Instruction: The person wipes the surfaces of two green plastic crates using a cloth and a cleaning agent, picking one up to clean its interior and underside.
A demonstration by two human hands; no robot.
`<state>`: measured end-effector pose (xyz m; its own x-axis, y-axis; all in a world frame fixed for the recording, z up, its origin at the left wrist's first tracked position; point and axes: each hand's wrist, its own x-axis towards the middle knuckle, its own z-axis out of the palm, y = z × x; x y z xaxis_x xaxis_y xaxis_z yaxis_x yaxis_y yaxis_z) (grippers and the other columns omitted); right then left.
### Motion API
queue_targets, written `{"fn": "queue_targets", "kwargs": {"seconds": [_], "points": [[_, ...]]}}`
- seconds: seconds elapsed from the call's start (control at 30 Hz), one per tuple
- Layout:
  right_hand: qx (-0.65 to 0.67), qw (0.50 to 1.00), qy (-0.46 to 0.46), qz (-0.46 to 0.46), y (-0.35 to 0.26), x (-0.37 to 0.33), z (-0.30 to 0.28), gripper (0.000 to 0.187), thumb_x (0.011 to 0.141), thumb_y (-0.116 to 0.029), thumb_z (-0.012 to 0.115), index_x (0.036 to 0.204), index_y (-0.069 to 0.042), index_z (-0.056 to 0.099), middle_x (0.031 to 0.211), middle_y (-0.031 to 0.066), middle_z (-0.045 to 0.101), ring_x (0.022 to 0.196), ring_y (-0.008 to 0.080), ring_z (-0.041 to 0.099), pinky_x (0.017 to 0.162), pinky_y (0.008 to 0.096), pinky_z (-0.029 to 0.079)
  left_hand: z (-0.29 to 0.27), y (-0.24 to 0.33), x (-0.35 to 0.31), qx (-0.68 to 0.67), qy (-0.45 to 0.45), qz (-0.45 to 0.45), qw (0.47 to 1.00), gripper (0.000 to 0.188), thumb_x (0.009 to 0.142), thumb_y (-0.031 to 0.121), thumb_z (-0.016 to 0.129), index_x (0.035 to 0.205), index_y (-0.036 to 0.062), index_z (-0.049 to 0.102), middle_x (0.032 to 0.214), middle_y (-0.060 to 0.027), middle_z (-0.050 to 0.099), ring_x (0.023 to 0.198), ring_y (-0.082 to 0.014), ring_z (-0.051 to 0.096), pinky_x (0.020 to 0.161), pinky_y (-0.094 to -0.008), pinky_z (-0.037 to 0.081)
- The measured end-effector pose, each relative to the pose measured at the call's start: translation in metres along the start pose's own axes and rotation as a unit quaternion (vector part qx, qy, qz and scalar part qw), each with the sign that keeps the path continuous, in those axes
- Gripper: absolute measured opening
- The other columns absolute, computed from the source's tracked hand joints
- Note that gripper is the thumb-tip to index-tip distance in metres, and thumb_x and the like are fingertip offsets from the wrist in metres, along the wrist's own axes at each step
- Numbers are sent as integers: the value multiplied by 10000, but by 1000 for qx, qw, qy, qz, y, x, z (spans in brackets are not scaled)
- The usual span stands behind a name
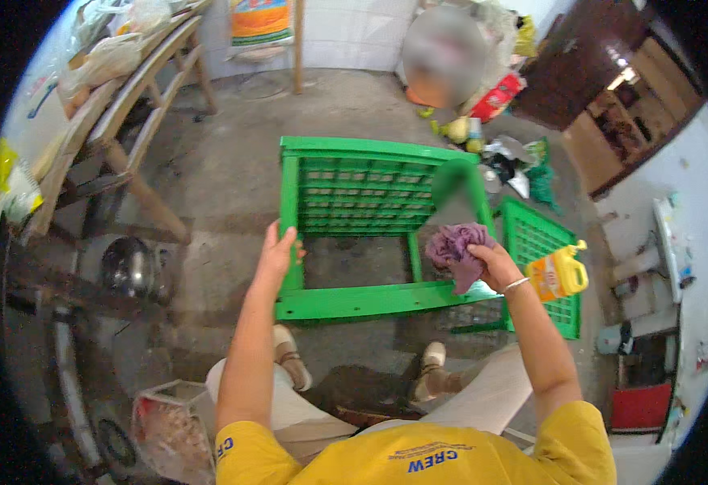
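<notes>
In front of my knees a green plastic stool with a grid top (362, 302) is tipped over. My left hand (276, 257) grips its left leg, fingers wrapped round the edge. A crumpled purple cloth (453, 246) is bunched in my right hand (499, 268), at the stool's near right corner. The cloth hides part of the frame behind it. Just right of that hand, a yellow jug with a pump top (562, 275) stands on a second green grid-topped stool (524, 222).
A wooden bench with plastic bags (120, 129) runs along the left. Vegetables (457, 129), a red packet (498, 95) and loose bags lie at the far right. A clear bin (172, 420) stands by my left leg. A doorway (625, 121) opens at right.
</notes>
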<state>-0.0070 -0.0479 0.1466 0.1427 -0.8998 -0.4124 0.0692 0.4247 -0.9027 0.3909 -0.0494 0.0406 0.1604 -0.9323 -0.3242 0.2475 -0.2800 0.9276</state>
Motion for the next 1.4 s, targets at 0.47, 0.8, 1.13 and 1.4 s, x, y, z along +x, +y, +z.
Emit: {"fn": "queue_targets", "kwargs": {"seconds": [0.47,0.8,1.13,1.4], "points": [[-300,889,-335,-90,59,89,247,269,759,-68,471,999,-16,579,760,134,629,748,220,608,678,355,489,2,7,-10,-85,69,7,994,453,949,326,475,1284,23,499,1253,-84,543,1112,-185,520,950,-320,400],[-126,960,115,-223,62,205,279,324,770,-65,590,1085,1,544,948,92,625,794,177,610,739,312,495,23,6,-11,128,23,46,990,459,938,325,491,1268,12,431,1133,-100,543,1049,-203,496,923,-320,375],[233,893,297,-244,31,243,62,303,746,3,605,1037,-82,592,942,67,615,824,220,601,697,386,526,14,-7,3,111,17,83,990,383,895,276,578,1146,6,472,888,-70,574,742,-154,578,706,-315,477],[230,865,402,-190,23,268,46,342,845,-60,568,1171,-105,476,1000,75,587,835,235,592,691,377,515,18,34,-16,148,-43,-20,988,682,784,112,670,1343,20,290,936,-110,557,553,-175,577,526,-321,496]]}}
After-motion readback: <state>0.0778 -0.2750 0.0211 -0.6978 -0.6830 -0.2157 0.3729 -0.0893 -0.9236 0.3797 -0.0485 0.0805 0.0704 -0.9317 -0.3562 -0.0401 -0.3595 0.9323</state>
